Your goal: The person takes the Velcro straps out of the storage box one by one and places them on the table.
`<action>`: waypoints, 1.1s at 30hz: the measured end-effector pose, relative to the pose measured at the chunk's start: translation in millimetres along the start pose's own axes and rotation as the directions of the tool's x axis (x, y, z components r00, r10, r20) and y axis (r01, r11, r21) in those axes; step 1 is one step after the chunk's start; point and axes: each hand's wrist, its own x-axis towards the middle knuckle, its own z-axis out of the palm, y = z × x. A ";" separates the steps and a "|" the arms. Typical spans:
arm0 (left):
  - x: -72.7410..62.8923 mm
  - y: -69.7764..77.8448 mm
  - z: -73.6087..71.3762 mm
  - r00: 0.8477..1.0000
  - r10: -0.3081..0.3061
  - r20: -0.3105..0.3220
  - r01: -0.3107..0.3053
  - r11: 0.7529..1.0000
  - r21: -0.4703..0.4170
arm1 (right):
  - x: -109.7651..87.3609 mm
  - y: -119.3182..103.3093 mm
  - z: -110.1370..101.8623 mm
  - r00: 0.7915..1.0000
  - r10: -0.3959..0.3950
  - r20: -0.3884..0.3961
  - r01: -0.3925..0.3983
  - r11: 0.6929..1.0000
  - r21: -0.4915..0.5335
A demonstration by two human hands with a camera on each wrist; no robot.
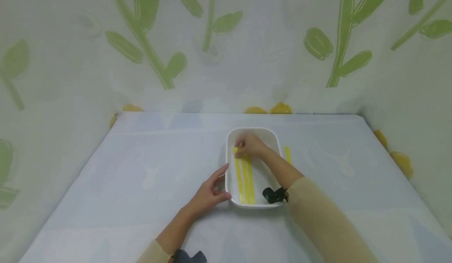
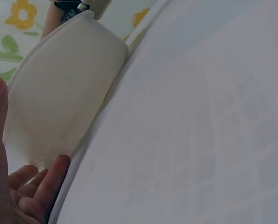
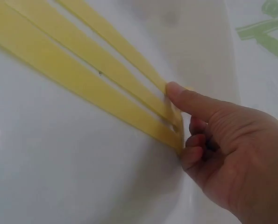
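A white tray (image 1: 253, 206) with rounded corners holds three narrow yellow strips (image 1: 245, 180), lying side by side along its left part. In the right wrist view, my right hand (image 3: 241, 149) reaches the far ends of these yellow strips (image 3: 106, 81). The thumb presses on the end of one strip, with curled fingers against the ends of the others; the exact grip is partly hidden. My left hand (image 1: 208, 194) spreads around the tray's near left corner. In the left wrist view its fingers (image 2: 52, 186) touch the tray's outer wall (image 2: 68, 84), the thumb raised beside the rim.
Another yellow strip (image 1: 287, 154) lies on the table just right of the tray, partly hidden by the right forearm. A pale patterned cloth (image 1: 116, 200) covers the table. Curtain-like walls with green leaves (image 1: 123, 47) and yellow flowers stand behind and at both sides.
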 end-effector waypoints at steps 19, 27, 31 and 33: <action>0.8 -0.1 2.1 0.999 -0.027 -0.023 0.027 0.999 0.033 | -6.8 -4.6 -3.5 0.999 -0.008 0.049 -0.011 0.931 0.364; 1.7 1.2 1.2 1.000 -0.013 -0.019 0.013 0.999 0.041 | -7.3 -5.4 -10.1 0.994 -0.046 0.097 -0.018 0.820 0.572; 1.2 0.4 0.2 1.000 0.011 -0.014 -0.011 1.000 0.027 | -8.8 -6.8 -14.2 0.993 -0.070 0.092 -0.001 0.786 0.618; 1.6 -0.3 0.0 1.000 0.023 -0.009 -0.022 1.000 0.017 | -10.0 -7.5 -16.5 0.994 -0.087 0.069 0.019 0.749 0.663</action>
